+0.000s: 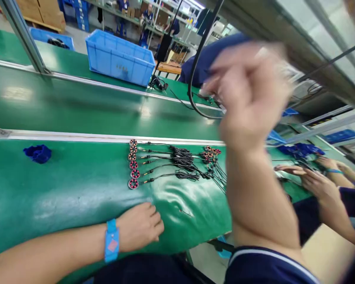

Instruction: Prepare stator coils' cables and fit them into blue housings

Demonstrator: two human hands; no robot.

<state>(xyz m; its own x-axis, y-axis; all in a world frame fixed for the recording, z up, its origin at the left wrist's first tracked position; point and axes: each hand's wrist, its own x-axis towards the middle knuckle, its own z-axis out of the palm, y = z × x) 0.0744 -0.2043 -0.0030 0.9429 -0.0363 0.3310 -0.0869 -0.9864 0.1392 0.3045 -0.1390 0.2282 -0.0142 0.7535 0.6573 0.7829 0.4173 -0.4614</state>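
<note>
Nearest, the left hand (140,227), wearing a blue wristband (111,240), is resting palm down on the green desk (76,189). Its fingers are curling loosely, but the palm is facing away, so I cannot tell whether anything lies under it.

Just beyond it, six round parts with red-and-copper faces (132,165) are standing in a column, their leads running right to coiled black cables (183,157). A second cluster of round parts (207,154) is lying at the right end. Off to the left, a crumpled dark blue piece (38,154) is lying alone, while a co-worker's hands (319,183) are working at the right.

The right hand (251,90) is hovering above these, blurring badly; I cannot tell whether it is gripping something. A loose black cable (190,88) is hanging in a loop beside it.

My reading is that the step in hand is handling the wired parts, the right hand working above the row. The next move is probably calling for clearing that loop and leaving the column undisturbed.

Farther back, a blue bin (121,59) is standing past the rail (76,136).
</note>
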